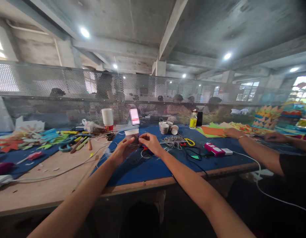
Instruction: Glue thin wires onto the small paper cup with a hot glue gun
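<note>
Item one: small paper cup with a white rim and dark lower wall [132, 133], roughly upright between my two hands, at the blue-covered wooden desk [133, 175]; whether its base touches down, I cannot tell. Left grip [123, 148]: closed on the cup's left side. Right grip [152, 144]: fingertips drawn in at the cup's right side; whether they pinch anything thin, I cannot tell. Handling note, my judgement: I would keep the left hold light, since paper likely dents, turn the cup in small steps, and press evenly along the dark wall. Lettering: bottle with a bright yellow label [193, 123], marks too small to read; magenta-and-white box [214, 149], print illegible; upright pinkish-white screen [134, 116], pixelated. Brands: none legible to me.
</note>
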A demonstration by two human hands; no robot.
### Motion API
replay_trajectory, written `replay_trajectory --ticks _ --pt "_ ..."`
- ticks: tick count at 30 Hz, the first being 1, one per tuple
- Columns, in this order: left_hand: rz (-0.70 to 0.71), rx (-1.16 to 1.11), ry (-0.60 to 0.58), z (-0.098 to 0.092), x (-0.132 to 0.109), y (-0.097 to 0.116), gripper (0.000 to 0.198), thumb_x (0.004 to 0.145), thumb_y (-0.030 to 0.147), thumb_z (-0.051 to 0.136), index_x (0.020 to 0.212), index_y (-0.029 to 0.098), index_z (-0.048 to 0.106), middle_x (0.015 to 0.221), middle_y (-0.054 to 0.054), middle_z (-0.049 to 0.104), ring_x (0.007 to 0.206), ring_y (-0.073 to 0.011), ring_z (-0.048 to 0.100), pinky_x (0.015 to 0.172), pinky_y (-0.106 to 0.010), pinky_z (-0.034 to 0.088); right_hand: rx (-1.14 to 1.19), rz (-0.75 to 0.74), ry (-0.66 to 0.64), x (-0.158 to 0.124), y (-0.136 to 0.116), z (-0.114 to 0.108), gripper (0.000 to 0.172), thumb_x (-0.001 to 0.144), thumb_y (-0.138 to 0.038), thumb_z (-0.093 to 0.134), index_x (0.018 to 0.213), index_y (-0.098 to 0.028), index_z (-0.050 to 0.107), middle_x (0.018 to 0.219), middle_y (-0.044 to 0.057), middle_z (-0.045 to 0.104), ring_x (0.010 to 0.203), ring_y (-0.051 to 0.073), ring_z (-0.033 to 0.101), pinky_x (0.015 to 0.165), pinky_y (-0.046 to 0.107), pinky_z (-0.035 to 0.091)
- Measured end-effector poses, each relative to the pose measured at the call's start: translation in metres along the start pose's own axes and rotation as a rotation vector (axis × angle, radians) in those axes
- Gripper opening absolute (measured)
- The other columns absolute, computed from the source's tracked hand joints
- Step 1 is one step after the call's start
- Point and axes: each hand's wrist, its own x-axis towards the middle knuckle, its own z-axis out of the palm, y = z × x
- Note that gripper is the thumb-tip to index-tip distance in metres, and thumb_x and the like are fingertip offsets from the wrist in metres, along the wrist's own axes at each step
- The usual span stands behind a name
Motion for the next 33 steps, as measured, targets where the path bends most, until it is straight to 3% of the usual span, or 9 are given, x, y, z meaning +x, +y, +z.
replay_trajectory --ticks 8,15,25,33 --pt "-0.026 -0.028 0.000 0.001 0.001 0.000 0.038 0.082 0.027 0.079 0.117 0.015 0.073 0.109 -0.012 0.078 0.095 -0.0241 0.074 0.091 -0.037 0.058 0.021 -0.007 -0.107 -0.004 0.001 -0.001 0.024 0.081 -0.041 0.072 0.092 -0.020 0.071 0.080 0.000 0.072 0.071 0.016 0.070 0.071 0.028 0.055" --pt "-0.024 -0.027 -0.030 0.001 0.001 -0.001 0.041 0.081 0.028 0.080 0.118 0.015 0.073 0.106 -0.012 0.078 0.090 -0.0235 0.075 0.087 -0.035 0.058 0.007 0.001 -0.125 -0.006 -0.002 0.000 0.027 0.081 -0.043 0.073 0.094 -0.020 0.070 0.081 0.001 0.073 0.070 0.017 0.071 0.062 0.026 0.054" --pt "-0.055 0.032 -0.062 0.004 -0.003 0.000 0.038 0.085 0.039 0.075 0.118 0.019 0.074 0.111 -0.012 0.077 0.100 -0.0274 0.072 0.087 -0.038 0.057 -0.083 -0.084 -0.151 -0.012 -0.005 0.005 0.024 0.084 -0.043 0.069 0.095 -0.022 0.070 0.086 0.001 0.072 0.066 0.015 0.067 0.068 0.027 0.054" --pt "-0.051 0.049 -0.011 0.004 -0.002 0.000 0.040 0.079 0.024 0.081 0.117 0.015 0.072 0.109 -0.013 0.077 0.096 -0.0260 0.074 0.088 -0.037 0.057 -0.242 -0.154 -0.128 -0.010 -0.006 0.001 0.018 0.089 -0.033 0.061 0.097 -0.022 0.074 0.093 0.003 0.075 0.083 0.019 0.069 0.081 0.030 0.053"
